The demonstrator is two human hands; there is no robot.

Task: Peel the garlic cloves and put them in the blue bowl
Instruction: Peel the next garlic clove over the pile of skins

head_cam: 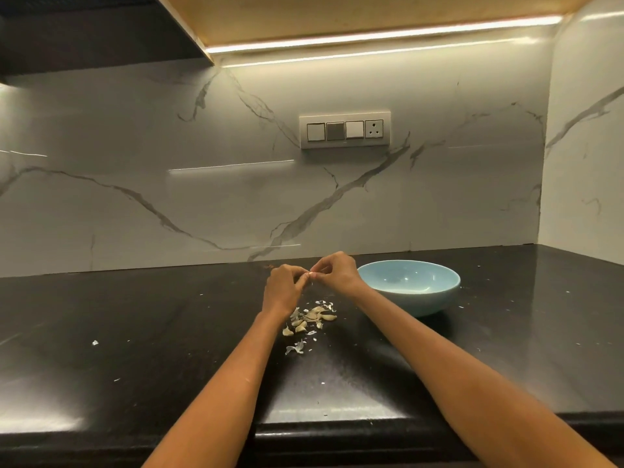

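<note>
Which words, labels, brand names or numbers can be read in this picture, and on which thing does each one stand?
None can be read.
Switch panel on the wall: three switches and a socket, no legible marking; any small print is too blurred.
Blue bowl: plain, no text.
Black countertop, garlic cloves: no writing.

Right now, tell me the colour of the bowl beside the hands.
Light blue bowl, seen from the head view.

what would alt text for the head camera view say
Two hands, left hand and right hand, pinch a garlic clove above a black countertop. Loose garlic cloves and skins lie below; a blue bowl sits right.
</note>
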